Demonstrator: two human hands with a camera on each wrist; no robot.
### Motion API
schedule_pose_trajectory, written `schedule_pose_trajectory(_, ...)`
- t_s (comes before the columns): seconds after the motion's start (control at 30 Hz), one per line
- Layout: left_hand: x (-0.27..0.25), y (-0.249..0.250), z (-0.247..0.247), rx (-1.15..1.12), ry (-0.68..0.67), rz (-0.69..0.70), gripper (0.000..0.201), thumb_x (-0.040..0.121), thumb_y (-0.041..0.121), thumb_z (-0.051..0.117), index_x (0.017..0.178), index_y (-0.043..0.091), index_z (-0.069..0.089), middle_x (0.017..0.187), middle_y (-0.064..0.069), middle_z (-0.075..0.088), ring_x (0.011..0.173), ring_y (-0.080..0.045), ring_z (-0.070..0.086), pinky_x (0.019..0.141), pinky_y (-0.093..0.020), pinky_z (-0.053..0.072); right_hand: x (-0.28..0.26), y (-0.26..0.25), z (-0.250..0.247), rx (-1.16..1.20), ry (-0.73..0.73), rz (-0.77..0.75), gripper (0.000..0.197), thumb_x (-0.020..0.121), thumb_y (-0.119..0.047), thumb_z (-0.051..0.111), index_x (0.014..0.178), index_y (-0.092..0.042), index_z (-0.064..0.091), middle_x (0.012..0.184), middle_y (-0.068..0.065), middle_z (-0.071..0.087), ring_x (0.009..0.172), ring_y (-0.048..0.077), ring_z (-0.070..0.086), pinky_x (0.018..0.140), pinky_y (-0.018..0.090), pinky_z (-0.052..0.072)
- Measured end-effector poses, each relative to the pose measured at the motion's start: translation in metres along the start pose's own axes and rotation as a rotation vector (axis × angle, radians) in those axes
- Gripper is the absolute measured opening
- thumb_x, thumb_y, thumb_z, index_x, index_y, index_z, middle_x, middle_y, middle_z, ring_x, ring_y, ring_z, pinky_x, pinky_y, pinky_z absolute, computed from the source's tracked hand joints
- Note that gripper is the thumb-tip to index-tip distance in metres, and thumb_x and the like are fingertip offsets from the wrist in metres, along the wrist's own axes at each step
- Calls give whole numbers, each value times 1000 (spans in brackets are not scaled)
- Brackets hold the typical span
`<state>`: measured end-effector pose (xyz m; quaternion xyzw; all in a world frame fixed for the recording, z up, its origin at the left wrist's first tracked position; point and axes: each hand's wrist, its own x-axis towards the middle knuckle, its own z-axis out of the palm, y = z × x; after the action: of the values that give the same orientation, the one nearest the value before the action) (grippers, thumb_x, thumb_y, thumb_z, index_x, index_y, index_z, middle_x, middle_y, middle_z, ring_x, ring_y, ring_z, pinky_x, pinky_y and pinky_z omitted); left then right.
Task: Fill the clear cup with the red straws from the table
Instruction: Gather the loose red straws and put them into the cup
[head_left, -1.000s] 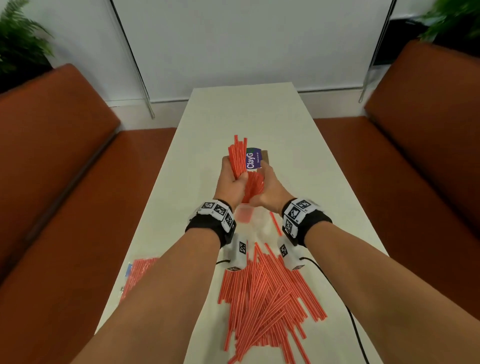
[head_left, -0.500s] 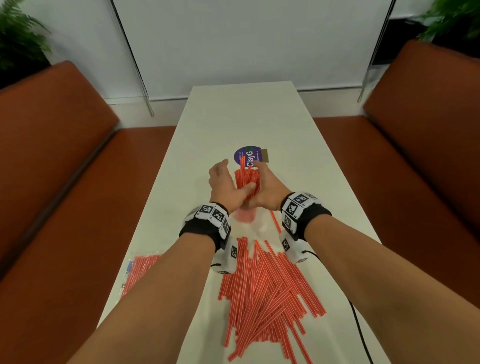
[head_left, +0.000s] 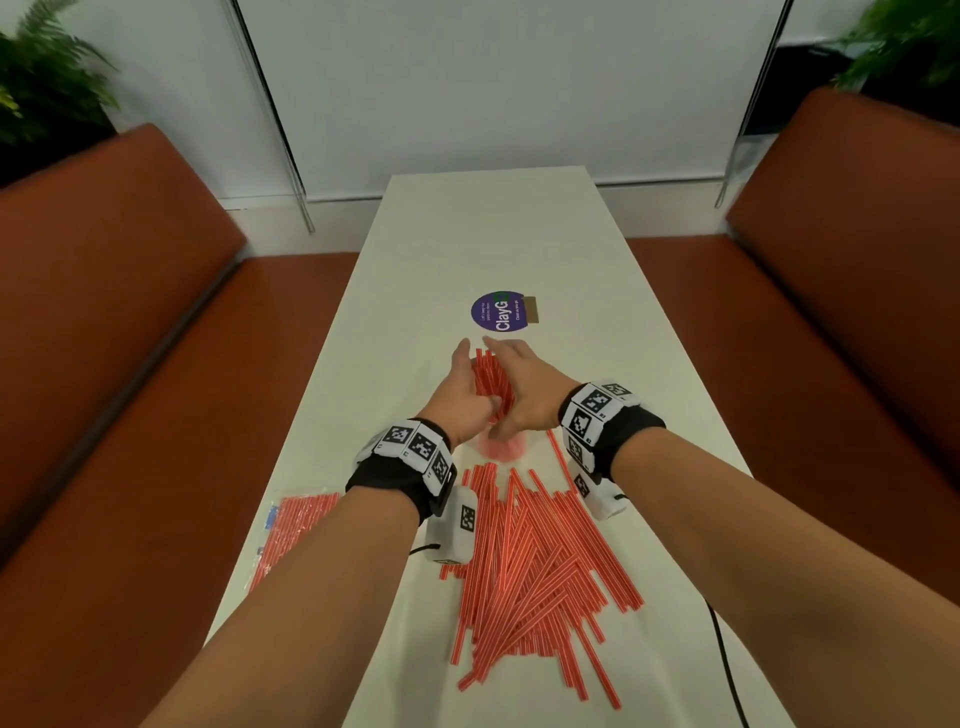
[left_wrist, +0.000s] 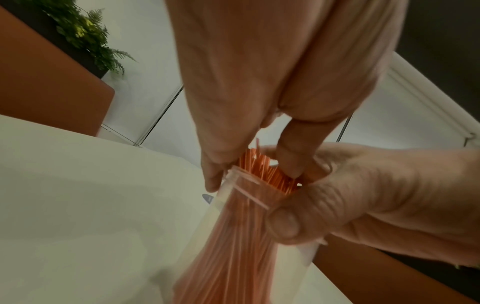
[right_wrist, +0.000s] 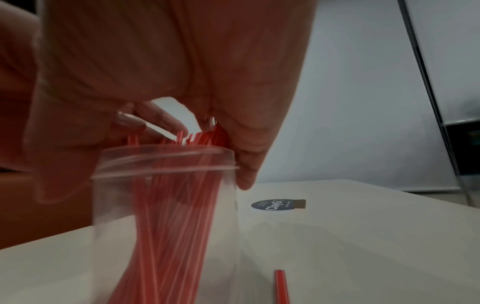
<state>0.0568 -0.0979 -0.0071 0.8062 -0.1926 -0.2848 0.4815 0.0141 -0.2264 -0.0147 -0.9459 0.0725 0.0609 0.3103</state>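
A clear cup (head_left: 501, 447) (right_wrist: 166, 164) stands on the white table (head_left: 493, 223) with a bundle of red straws (head_left: 491, 376) (left_wrist: 259, 170) upright in it, their tops above the rim. My left hand (head_left: 462, 382) lies along the bundle's left side with fingers straight, and one digit presses on the straw tops. On the other side, my right hand (head_left: 524, 389) flanks the bundle with straight fingers that reach past the far rim. Its thumb touches the cup wall in the left wrist view. A large pile of loose red straws (head_left: 535, 571) lies nearer to me.
One stray straw (head_left: 558, 452) (right_wrist: 281, 288) lies right of the cup. A plastic packet of straws (head_left: 296, 525) sits at the table's left edge. A purple round sticker (head_left: 501, 312) lies beyond the cup. Orange benches flank the table. A black cable (head_left: 727, 665) runs at the near right.
The bundle, held raised in both fists a second ago, has gone down into the cup. Both hands have sunk with it and their fingers have straightened.
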Motion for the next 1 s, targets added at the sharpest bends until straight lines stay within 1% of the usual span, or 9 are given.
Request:
schedule_pose_trajectory(0.17, -16, 1, -7, -22, -28, -36, 104, 85, -5, 58, 152, 26, -16, 161, -7, 15, 145, -26, 28, 114, -44, 33, -16, -6, -5, 44, 30, 21, 136, 54, -32, 89, 151, -16, -6, 159, 9, -2, 147, 28, 12, 118, 40, 23)
schedule_pose_trajectory(0.27, -31, -6, -18, 76, 31, -108, 105, 83, -2, 59, 153, 20, -16, 161, -13, 13, 147, -28, 24, 115, -42, 32, -31, 2, -18, 105, 74, 180, 142, 44, -46, 90, 150, -14, 0, 155, 14, 17, 143, 31, 21, 115, 46, 28)
schedule_pose_trajectory(0.33, -47, -13, -21, 219, 65, -177, 95, 85, 1, 56, 153, 10, -8, 158, -18, 23, 142, -31, 31, 110, -37, 34, -47, 12, -20, 20, -27, 316, 124, 53, -46, 87, 146, -5, 16, 148, 14, 34, 137, 32, 35, 110, 44, 35)
schedule_pose_trajectory(0.43, -76, -29, -10, 453, -42, -273, 86, 82, 19, 67, 150, 3, 16, 149, -17, 38, 134, -31, 42, 99, -33, 40, -74, 17, 1, -204, -252, 388, 89, 80, -47, 67, 146, -5, 24, 152, 14, 33, 138, 31, 36, 112, 42, 33)
schedule_pose_trajectory(0.57, -104, -54, 25, 704, -323, -275, 130, 46, 65, 79, 150, 16, 20, 154, -10, 30, 140, -29, 33, 114, -43, 34, -96, 21, 36, -336, -256, 286, 56, 98, -43, 32, 130, -1, 50, 148, 19, 38, 130, 36, 43, 111, 44, 34)
schedule_pose_trajectory(0.63, -115, -61, 41, 836, -347, -221, 139, 48, 62, 82, 153, 15, 6, 158, -11, 13, 146, -31, 15, 119, -47, 23, -108, 25, 40, -298, -231, 293, 54, 101, -37, 27, 114, 3, 60, 140, 21, 46, 124, 35, 49, 108, 44, 37)
schedule_pose_trajectory(0.73, -126, -66, 53, 950, -281, -149, 136, 55, 48, 86, 153, 10, 1, 156, -11, 15, 144, -31, 17, 118, -46, 26, -127, 29, 41, -326, -195, 247, 43, 101, -29, 32, 113, 3, 60, 125, 21, 55, 111, 32, 56, 99, 43, 45)
schedule_pose_trajectory(0.83, -128, -65, 59, 971, -189, -144, 121, 62, 42, 83, 151, 5, 9, 147, -11, 28, 136, -31, 27, 112, -42, 35, -143, 27, 51, -380, -172, 227, 40, 96, -35, 46, 113, 0, 56, 118, 17, 55, 106, 31, 56, 95, 41, 47)
schedule_pose_trajectory(1.0, -130, -53, 70, 907, -88, -133, 77, 82, 29, 67, 142, 2, 27, 137, -15, 35, 128, -32, 36, 107, -37, 36, -153, 10, 61, -223, -137, 245, 58, 89, -35, 59, 133, -3, 40, 132, 18, 50, 122, 33, 49, 104, 41, 41)
